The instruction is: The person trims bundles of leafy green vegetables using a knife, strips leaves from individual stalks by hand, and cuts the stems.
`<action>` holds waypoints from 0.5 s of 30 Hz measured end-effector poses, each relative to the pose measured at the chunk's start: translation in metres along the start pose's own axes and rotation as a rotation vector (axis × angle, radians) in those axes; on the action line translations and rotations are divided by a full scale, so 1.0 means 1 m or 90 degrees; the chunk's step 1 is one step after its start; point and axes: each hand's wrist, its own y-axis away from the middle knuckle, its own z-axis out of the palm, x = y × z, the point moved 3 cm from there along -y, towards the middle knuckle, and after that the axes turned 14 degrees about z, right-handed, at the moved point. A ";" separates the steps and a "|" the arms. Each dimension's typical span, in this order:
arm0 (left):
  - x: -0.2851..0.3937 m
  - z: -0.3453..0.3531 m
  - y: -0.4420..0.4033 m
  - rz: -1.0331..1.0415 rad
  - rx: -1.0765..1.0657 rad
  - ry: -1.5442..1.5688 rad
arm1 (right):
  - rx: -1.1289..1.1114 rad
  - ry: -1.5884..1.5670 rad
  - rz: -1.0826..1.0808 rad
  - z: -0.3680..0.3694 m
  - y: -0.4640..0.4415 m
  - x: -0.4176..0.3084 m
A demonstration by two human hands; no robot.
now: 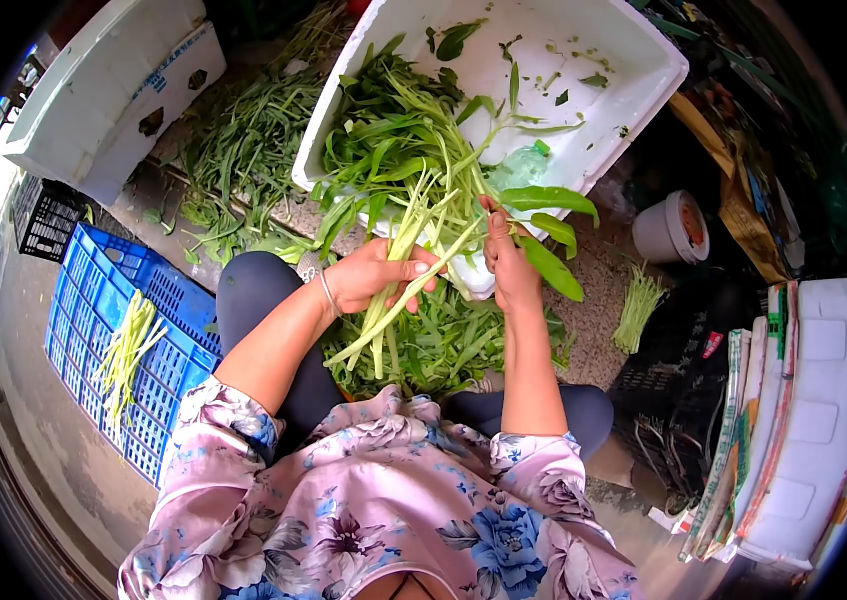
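Observation:
My left hand (pixel 361 277) is closed around a small bunch of pale green water spinach stems (pixel 378 325), their bare ends pointing down toward my lap. Pinched in my right hand (pixel 513 268) is a leafy water spinach sprig (pixel 551 266), whose long leaves hang to the right of the fingers. One stem crosses between the two hands. Just beyond them, a heap of leafy water spinach (pixel 383 130) lies in a white foam box (pixel 608 45). Stripped leaves (pixel 443 345) cover the ground between my knees.
A blue plastic crate (pixel 78 330) on the left carries a bundle of stems (pixel 128 350). More leaves (pixel 253 145) lie beside the foam box. To the right are a white bucket (pixel 658 230), another stem bundle (pixel 636 312), a black crate (pixel 673 370) and stacked foam pieces (pixel 808 420).

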 end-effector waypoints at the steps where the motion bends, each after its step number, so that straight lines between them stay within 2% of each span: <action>1: 0.001 0.000 0.002 -0.002 -0.023 -0.002 | 0.061 0.051 -0.063 -0.007 0.001 -0.002; 3: 0.003 0.001 0.005 -0.010 -0.029 0.012 | 0.127 0.070 -0.150 -0.023 0.001 -0.001; 4: 0.007 0.003 0.006 -0.009 -0.029 0.013 | 0.139 0.062 -0.128 -0.026 0.007 -0.004; 6: 0.018 0.000 0.007 0.055 0.105 0.034 | 0.058 0.460 -0.069 -0.054 0.008 0.022; 7: 0.020 -0.006 0.007 0.075 0.146 0.030 | 0.021 0.612 0.150 -0.043 0.015 0.028; 8: 0.023 -0.010 0.007 0.090 0.186 0.028 | -0.085 0.648 0.395 -0.033 0.030 0.033; 10: 0.027 -0.015 0.007 0.085 0.325 0.017 | -0.271 0.699 0.446 -0.028 0.040 0.048; 12: 0.026 -0.018 0.005 0.103 0.346 0.000 | -0.164 0.675 0.306 -0.035 0.013 0.049; 15: 0.021 -0.025 0.001 0.109 0.380 -0.064 | 0.149 0.463 0.188 -0.029 -0.045 0.045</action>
